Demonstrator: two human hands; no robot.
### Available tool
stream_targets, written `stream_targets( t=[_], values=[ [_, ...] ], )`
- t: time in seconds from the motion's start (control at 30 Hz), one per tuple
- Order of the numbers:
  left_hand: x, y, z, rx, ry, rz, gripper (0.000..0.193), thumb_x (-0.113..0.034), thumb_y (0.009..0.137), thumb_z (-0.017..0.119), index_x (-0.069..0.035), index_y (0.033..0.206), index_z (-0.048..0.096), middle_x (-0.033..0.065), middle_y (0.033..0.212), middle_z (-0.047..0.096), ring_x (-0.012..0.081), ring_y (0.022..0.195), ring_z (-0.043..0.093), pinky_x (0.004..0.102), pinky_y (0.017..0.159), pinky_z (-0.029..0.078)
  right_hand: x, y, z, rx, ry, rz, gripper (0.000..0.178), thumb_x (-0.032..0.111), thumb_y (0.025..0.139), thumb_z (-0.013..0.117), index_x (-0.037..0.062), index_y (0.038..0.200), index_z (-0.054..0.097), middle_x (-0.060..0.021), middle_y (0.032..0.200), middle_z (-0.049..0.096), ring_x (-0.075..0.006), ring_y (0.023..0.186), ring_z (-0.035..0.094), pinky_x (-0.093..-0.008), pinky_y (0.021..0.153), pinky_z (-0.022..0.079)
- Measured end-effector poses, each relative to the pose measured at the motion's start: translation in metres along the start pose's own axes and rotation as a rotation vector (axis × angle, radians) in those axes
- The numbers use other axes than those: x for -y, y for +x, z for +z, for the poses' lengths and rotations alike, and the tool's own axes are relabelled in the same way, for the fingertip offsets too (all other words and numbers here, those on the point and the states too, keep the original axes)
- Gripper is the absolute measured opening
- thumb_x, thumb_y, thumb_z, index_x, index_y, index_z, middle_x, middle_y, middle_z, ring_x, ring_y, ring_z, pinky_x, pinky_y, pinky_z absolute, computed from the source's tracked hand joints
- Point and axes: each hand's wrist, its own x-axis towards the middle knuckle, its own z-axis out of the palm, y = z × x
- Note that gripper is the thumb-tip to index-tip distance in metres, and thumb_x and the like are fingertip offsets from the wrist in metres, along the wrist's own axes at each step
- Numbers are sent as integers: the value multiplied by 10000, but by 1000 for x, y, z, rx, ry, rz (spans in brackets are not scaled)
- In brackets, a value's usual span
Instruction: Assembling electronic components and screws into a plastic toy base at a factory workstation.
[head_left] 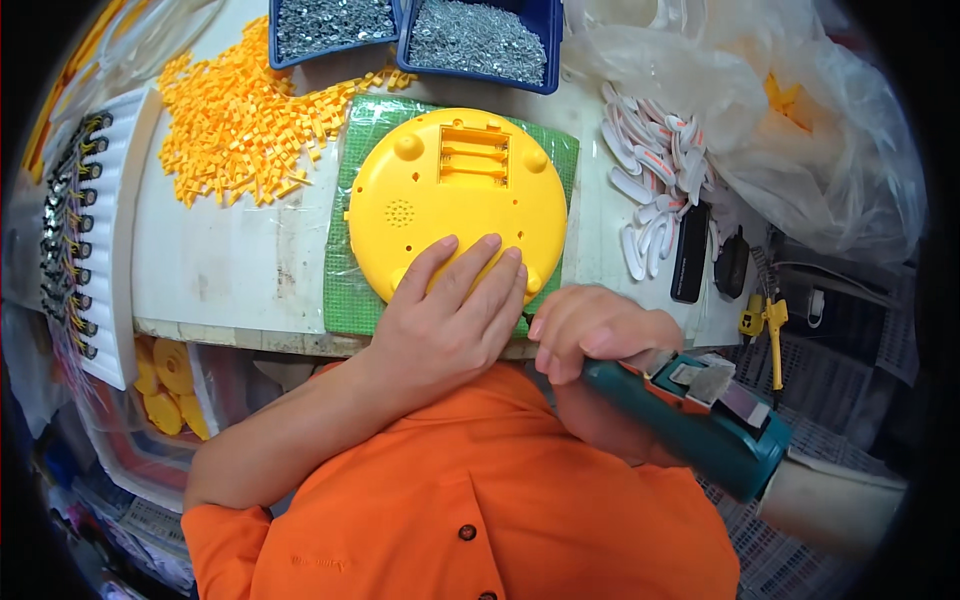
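Observation:
A round yellow plastic housing (455, 215) lies back side up on a green mat (345, 290), its battery compartment uncovered at the far side. Flat across its near part rests my left hand (450, 300), fingers stretched out and pressing on the plastic. My right hand (600, 330) is closed around a green power screwdriver (690, 430), whose body slants down to the right. My right fingers are beside the housing's near right edge. The tool's tip is mostly hidden by them, so I cannot tell whether it touches the housing.
At the back stand two blue bins (555, 75) of small metal screws. A heap of small yellow parts (240, 115) lies left, beside a white rack (115, 230) of wired components. White curved pieces (650, 150), a black bar (690, 255) and plastic bags (820, 130) are right.

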Motion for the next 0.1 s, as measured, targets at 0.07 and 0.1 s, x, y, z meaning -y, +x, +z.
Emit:
stream_targets(
  t=[0.07, 0.1],
  values=[
    [2, 0, -1, 2, 5, 3, 360, -198, 872, 633, -71, 1196, 724, 69, 1309, 671, 249, 1249, 618, 447, 1058, 459, -3, -1, -4, 31, 10, -15, 207, 158, 976, 670, 8, 1099, 599, -122, 760, 664, -252, 634, 637, -388, 726, 548],
    [3, 0, -3, 7, 4, 10, 366, -201, 871, 633, -73, 1203, 722, 72, 1314, 668, 249, 1249, 618, 450, 1058, 459, -4, 0, -2, 39, 13, -18, 207, 158, 976, 670, 8, 1099, 599, -122, 760, 664, -252, 634, 637, -388, 726, 548]
  ],
)
